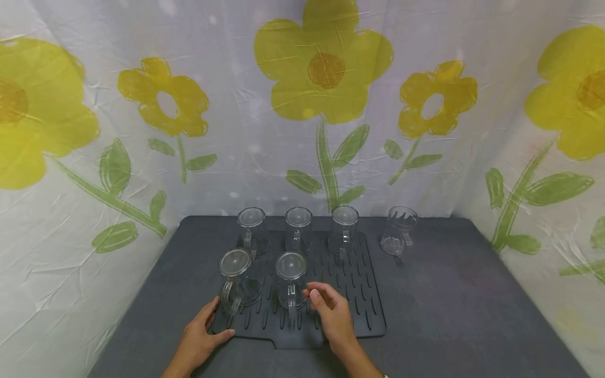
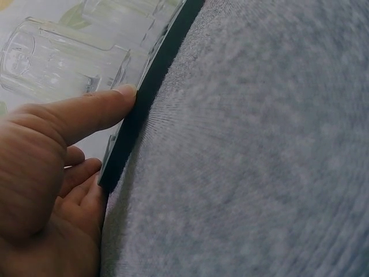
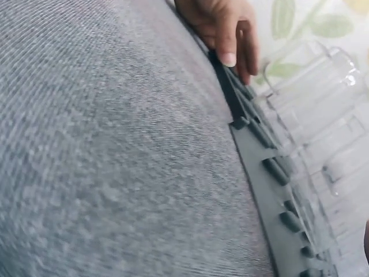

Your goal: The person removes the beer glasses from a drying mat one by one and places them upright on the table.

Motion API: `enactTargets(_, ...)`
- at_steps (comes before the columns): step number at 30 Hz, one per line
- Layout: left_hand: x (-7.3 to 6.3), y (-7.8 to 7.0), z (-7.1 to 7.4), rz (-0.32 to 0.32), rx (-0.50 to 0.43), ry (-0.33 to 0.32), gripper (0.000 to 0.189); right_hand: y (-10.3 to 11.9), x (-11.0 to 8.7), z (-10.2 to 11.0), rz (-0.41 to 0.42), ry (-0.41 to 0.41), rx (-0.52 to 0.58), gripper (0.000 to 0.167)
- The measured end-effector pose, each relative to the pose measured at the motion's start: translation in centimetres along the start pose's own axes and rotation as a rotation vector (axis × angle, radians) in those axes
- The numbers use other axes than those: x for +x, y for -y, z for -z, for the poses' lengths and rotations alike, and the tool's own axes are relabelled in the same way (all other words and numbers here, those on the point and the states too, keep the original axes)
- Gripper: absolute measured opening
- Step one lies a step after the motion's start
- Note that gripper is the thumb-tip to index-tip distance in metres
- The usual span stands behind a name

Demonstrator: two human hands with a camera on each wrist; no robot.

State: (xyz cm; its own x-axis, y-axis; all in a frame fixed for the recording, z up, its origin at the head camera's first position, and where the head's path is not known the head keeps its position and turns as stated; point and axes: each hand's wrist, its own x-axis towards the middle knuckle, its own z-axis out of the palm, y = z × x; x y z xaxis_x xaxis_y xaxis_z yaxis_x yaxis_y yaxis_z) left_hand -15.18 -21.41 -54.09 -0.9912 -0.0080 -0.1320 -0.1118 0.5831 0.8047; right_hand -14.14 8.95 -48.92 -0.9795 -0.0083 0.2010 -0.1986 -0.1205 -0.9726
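My left hand (image 1: pixel 199 336) is at the front left corner of a dark ridged drying mat (image 1: pixel 326 328). Its thumb (image 2: pixel 106 111) is stretched out and touches the front edge, while the other fingers lie along the left side. The right hand (image 1: pixel 334 315), fingers loosely bent, is just right of a clear glass mug (image 1: pixel 290 268) that stands bottom up with its handle toward me; whether a fingertip touches the glass is unclear. Another inverted glass mug (image 1: pixel 235 262) stands tilted-looking on the mat's left, near my left hand. The right wrist view barely catches my right hand.
Three more inverted glass mugs line the mat's back: left mug (image 1: pixel 251 218), middle mug (image 1: pixel 298 218), right mug (image 1: pixel 345 218). Right of the mat, an upright glass mug (image 1: pixel 402 223) stands on the dark table (image 1: pixel 454 304). A flowered curtain (image 1: pixel 236 131) surrounds the back and sides.
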Motion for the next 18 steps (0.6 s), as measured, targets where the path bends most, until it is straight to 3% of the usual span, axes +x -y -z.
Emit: enactTargets(18, 0.0, 0.2, 0.0, -0.016, -0.002, -0.009, 0.103, -1.6, -0.1, -1.1, -0.074, 0.065, -0.035, 0.026)
